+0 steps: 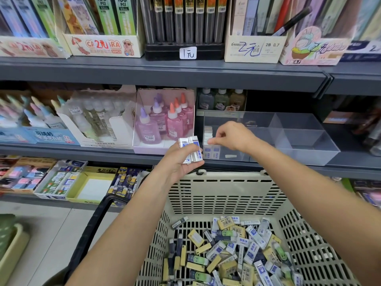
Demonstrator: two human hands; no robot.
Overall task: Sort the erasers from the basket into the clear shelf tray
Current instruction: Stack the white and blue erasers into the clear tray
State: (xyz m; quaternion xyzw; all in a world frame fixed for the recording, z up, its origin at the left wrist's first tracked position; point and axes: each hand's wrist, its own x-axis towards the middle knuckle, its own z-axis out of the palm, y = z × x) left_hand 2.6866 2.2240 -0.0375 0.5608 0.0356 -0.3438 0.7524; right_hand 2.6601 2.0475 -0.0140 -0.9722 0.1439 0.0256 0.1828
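On the shop shelf (61, 150), the right hand (233, 137) pinches one eraser (208, 139) at the left end of the clear tray (305, 141); lay it flat on the stack (208, 130) while the left hand (181, 163) holds spare erasers (191, 149).

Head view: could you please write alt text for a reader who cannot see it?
A person's right hand reaches to erasers stacked in the left compartment of a clear shelf tray, while the left hand grips several white-and-blue erasers. Below, a beige basket holds mixed erasers.

Grey shelves (185, 71) (crowded with stationery (179, 19)) stand over a pale tiled floor (41, 234).
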